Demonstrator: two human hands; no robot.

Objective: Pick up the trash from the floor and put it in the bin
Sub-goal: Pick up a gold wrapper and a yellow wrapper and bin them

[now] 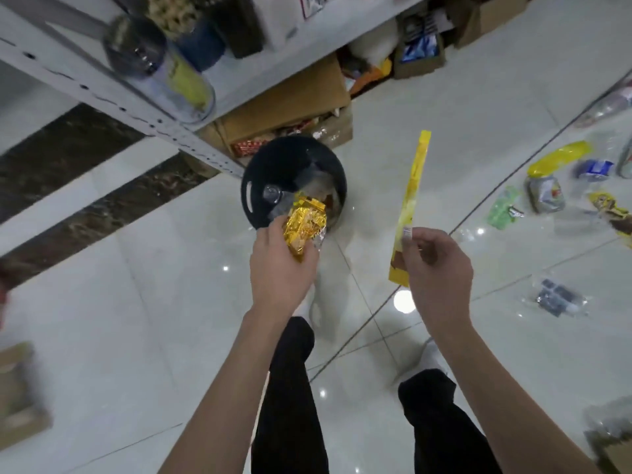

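A dark round bin stands on the white tiled floor below a shelf, with clear plastic and wrappers inside. My left hand grips a crumpled gold foil wrapper right over the bin's near rim. My right hand pinches a long flat yellow packet by its lower end, holding it upright to the right of the bin. More trash lies on the floor at the right: a yellow wrapper, a green wrapper, a silver pouch and a clear bag.
A white metal shelf with jars overhangs the bin at the upper left. Cardboard boxes sit under it. Another box is at the left edge. My legs in dark trousers stand behind the bin.
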